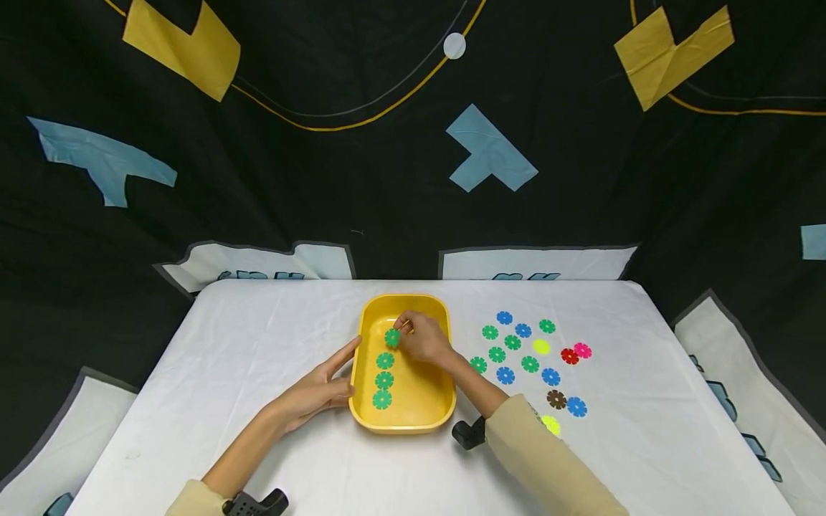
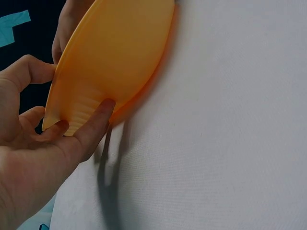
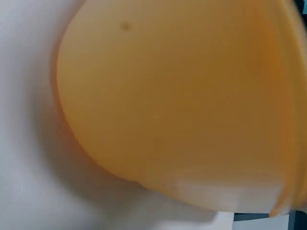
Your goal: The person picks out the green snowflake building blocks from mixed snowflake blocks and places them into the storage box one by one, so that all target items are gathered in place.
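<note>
In the head view my left hand (image 1: 316, 393) holds the left side of a yellow tray (image 1: 403, 428). The left wrist view has that hand's fingers (image 2: 98, 122) at the rim and against the tray's outer wall (image 2: 129, 48). Over the tray, my right hand (image 1: 426, 338) pinches a green slotted disc (image 1: 392, 337) at its fingertips. Below it, several more green discs (image 1: 383, 380) lie in a column along the tray's left side. The right wrist view is filled by the tray's outer wall (image 3: 168, 96); the right hand is hidden there.
Right of the tray, loose discs lie scattered on the white table (image 1: 645, 430): green ones (image 1: 497, 355), blue ones (image 1: 551, 377), yellow ones (image 1: 540, 347), a red disc (image 1: 569, 356), a pink disc (image 1: 584, 350) and a brown disc (image 1: 556, 399). A dark curtain (image 1: 361, 186) hangs behind.
</note>
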The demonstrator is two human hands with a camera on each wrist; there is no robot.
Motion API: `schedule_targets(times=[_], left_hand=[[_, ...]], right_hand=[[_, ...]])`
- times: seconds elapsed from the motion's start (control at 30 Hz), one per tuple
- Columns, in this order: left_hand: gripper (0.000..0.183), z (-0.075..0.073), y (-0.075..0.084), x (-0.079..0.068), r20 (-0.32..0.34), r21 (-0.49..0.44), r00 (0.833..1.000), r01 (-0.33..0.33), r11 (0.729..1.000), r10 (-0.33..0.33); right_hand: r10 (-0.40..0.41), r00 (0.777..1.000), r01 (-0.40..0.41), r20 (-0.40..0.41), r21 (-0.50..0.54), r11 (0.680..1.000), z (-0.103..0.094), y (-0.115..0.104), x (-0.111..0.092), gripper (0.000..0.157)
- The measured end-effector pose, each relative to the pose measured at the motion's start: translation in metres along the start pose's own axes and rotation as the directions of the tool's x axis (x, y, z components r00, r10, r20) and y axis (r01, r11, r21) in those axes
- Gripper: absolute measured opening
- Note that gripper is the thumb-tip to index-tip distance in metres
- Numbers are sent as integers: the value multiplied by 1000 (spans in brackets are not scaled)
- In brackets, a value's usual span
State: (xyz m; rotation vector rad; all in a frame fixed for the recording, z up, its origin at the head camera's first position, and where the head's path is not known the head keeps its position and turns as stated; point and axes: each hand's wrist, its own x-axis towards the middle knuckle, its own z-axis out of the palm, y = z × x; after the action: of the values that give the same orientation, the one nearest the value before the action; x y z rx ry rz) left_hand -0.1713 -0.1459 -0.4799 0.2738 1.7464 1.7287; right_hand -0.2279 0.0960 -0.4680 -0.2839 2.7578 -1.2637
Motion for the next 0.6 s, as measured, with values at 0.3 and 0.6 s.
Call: schedule_targets(times=[0.3, 0.6], left_hand=[[90, -1, -2, 1, -5, -8, 1000, 7, 1000, -7], [90, -1, -1, -1, -5, -1, 1000, 4, 1000, -4]], right_hand=[[55, 998, -55, 1, -20, 998, 13, 4, 3, 15], [19, 1000, -19, 2, -63, 998, 21, 5, 3, 15]])
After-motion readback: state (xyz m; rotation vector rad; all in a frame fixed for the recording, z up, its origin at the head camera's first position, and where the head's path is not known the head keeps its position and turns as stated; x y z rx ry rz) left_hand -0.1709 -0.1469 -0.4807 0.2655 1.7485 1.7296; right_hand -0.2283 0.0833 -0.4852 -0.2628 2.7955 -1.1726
